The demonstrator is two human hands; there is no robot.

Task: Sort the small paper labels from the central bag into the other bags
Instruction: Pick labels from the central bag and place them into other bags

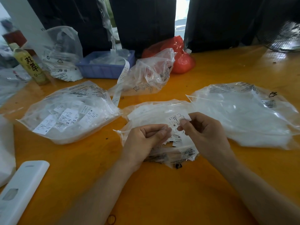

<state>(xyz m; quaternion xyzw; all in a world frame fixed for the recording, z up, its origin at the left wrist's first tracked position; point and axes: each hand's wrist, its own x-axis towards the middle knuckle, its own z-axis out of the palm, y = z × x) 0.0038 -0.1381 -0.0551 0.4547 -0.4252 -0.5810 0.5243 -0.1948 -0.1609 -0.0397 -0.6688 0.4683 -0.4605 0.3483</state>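
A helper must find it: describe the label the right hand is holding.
Start at the central bag on the orange table. Above it the right hand pinches a white label. Unlike the loose labels beneath, it is lifted, showing an M.

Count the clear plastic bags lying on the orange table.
5, maybe more past the left edge: central bag under the hands, left bag, right bag, one behind centre, one upright by the bottle.
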